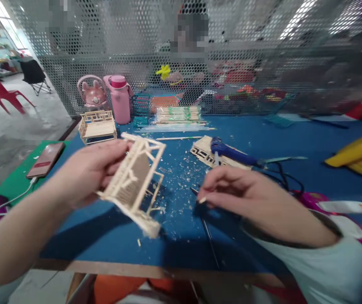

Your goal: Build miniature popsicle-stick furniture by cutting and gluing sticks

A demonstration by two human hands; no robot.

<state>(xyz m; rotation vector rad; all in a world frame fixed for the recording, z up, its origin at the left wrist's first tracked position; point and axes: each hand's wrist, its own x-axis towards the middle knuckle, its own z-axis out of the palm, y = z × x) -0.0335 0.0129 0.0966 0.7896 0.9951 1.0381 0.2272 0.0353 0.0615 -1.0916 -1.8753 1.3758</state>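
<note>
My left hand (pixel 97 171) is closed around a miniature wooden furniture frame (pixel 139 177) built of thin sticks, held tilted above the blue table. My right hand (pixel 231 190) hovers to the right of it, thumb and fingers pinched together. A tiny pale stick piece (pixel 202 200) pokes out at those fingertips; the rest of it is hidden. Beneath the right hand lies a slender black tool (pixel 209 240), its kind unclear. A blue glue gun (pixel 234 154) rests beyond that hand on a flat wooden lattice part (pixel 201 151).
Wood crumbs (pixel 179 181) litter the blue table (pixel 105 240). At the back stand a small wooden bench (pixel 98 126), a pink bottle (pixel 120 101) and bundled sticks (pixel 179 114) before a perforated metal screen (pixel 143 55). A plugged-in phone (pixel 45 159) lies left; yellow material (pixel 358 152) lies right.
</note>
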